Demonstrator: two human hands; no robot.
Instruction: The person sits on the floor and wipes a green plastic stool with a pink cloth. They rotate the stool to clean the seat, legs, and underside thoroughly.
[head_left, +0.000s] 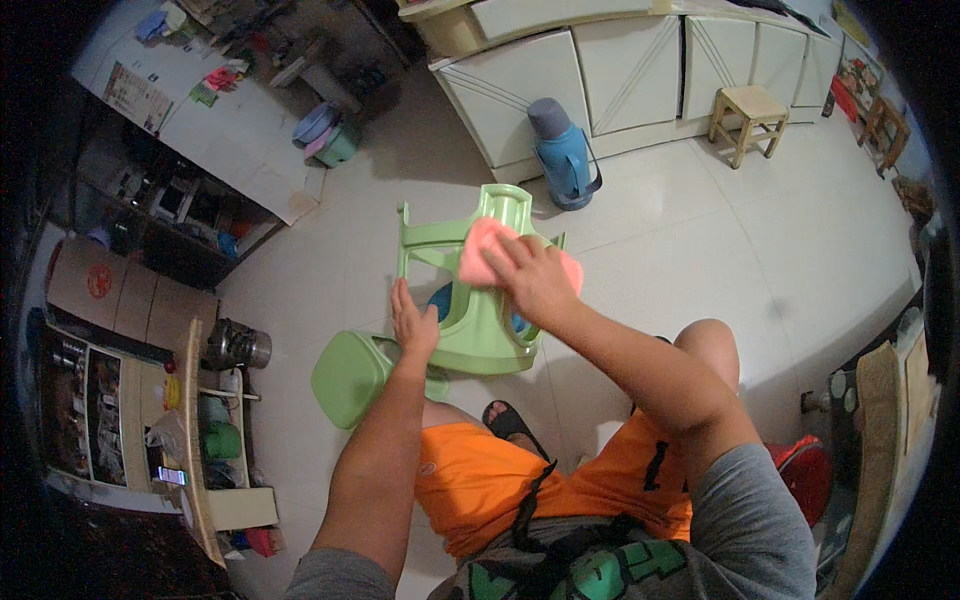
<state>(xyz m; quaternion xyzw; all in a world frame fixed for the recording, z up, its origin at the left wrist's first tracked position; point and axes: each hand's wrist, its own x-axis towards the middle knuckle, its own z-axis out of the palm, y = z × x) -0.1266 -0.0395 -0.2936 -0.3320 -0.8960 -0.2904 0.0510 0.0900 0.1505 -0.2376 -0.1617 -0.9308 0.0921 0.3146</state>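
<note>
A light green plastic chair (480, 349) is tipped over on the floor in front of me, with its legs and open frame facing up. My left hand (414, 319) grips the frame's left side, fingers along the outer edge and thumb inward. My right hand (534, 277) presses a folded pink cloth (480, 259) onto the middle of the frame and covers part of it. Through the frame's openings, a blue item (441, 302) shows in part; its kind is hidden. A smaller green plastic seat (349, 379) stands beside the chair, below my left hand.
A blue thermos flask (566, 161) stands just beyond the chair, before white cabinets (630, 75). A small wooden stool (750, 112) is farther right. Stacked basins (330, 139) sit at the back left. A metal pot (238, 345) and a shelf table (240, 510) are on the left.
</note>
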